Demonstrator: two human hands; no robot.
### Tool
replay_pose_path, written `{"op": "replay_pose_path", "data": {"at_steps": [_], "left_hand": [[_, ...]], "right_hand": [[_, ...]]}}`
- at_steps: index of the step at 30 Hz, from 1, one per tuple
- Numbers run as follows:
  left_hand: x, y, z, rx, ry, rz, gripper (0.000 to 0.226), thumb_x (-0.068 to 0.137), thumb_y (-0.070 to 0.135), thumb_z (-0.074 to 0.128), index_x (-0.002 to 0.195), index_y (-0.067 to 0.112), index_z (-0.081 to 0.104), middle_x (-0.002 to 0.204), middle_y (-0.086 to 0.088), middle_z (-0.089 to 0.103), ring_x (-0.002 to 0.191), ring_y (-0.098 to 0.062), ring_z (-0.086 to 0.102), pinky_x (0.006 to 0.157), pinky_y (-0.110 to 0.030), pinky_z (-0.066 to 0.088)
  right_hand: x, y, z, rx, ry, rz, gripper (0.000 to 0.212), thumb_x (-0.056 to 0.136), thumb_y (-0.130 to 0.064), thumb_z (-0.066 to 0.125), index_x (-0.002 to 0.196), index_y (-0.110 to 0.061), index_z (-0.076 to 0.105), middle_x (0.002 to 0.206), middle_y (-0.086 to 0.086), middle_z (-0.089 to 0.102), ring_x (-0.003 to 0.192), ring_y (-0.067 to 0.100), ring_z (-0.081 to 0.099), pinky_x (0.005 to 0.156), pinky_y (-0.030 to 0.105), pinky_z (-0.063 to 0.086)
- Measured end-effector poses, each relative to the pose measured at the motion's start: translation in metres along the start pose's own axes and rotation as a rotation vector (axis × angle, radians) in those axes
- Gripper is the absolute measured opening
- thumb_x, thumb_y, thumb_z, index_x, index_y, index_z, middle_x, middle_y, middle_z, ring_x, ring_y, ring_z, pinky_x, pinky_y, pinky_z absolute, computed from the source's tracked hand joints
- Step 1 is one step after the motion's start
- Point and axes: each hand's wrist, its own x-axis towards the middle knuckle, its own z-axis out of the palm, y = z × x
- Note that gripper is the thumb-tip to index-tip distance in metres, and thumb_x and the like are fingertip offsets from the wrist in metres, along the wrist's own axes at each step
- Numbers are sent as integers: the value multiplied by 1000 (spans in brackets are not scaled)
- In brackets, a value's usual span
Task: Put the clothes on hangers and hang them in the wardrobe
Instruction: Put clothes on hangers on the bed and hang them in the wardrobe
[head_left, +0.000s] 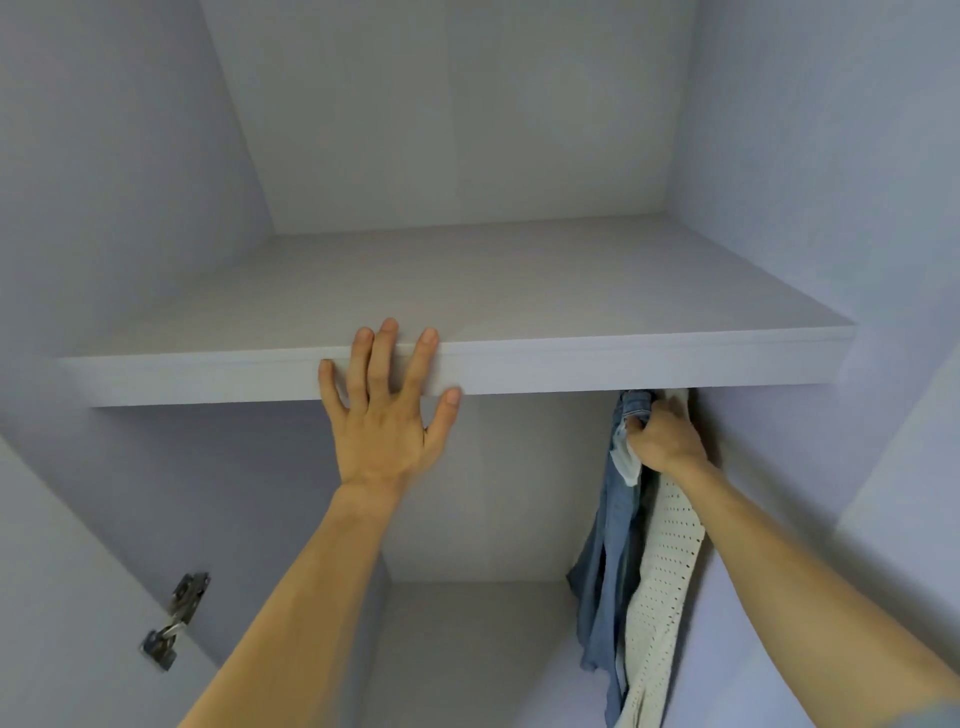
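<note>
Denim garment (608, 561), beside white knitwear (661, 582), is hanging under the shelf (623, 353) with my right hand (662, 441) gripping it; my left hand (387, 415), fingers spread, is pressing the shelf's edge.

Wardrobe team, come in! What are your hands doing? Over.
Left hand flat on shelf edge. Right hand grips denim garment under shelf, white knit beside. Nothing blocking seen.

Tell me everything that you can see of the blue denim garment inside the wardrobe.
The denim garment is faded light blue, with a pale inner patch showing near its top. It hangs down in loose folds at the right of the wardrobe, just under the shelf, whose edge hides its top; no hanger shows. The right hand grips it near the top. A white knitted garment hangs against its right side.
</note>
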Motion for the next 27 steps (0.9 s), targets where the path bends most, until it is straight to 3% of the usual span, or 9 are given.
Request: {"op": "replay_pose_path", "data": {"at_steps": [4,8,11,14,17,27], "left_hand": [[-1,0,4,-2,27,0,66,97,60,38,155,34,21,159,-4,16,150,-23,6,117,-61,9],[-1,0,5,-5,12,-8,67,96,61,36,155,37,16,160,-4,14,151,-22,3,117,-62,9],[-1,1,5,5,21,-6,66,96,61,36,154,34,19,159,-4,15,150,-22,5,117,-63,11],[-1,1,3,15,23,-4,65,96,61,36,154,33,22,159,-5,16,150,-23,6,117,-63,11],[-1,2,1,21,-3,-13,66,96,61,36,154,32,22,159,-5,15,150,-24,5,118,-62,8],[-2,16,-36,-58,-227,-76,65,102,49,40,159,32,12,167,-5,7,154,-26,-3,120,-62,9]], "right_hand": [[7,-4,10,241,-94,10,30,98,-36,51,108,-8,48,89,8,57,70,25,60,56,30,47],[-2,-3,18,378,-40,-59,23,98,-32,56,95,-11,47,87,6,58,82,28,60,69,33,46],[-17,-6,26,440,-8,-94,24,99,-33,57,93,-11,49,88,8,63,79,25,60,63,32,42],[-31,-17,32,518,2,-119,24,99,-29,58,100,-5,53,89,9,65,81,24,61,66,31,44],[-44,-29,28,591,-1,-155,23,99,-28,57,102,-5,52,85,3,63,75,13,59,60,24,41],[-117,-28,29,556,-114,-321,18,99,-30,58,103,-14,52,86,0,68,74,10,64,59,18,44]]}}
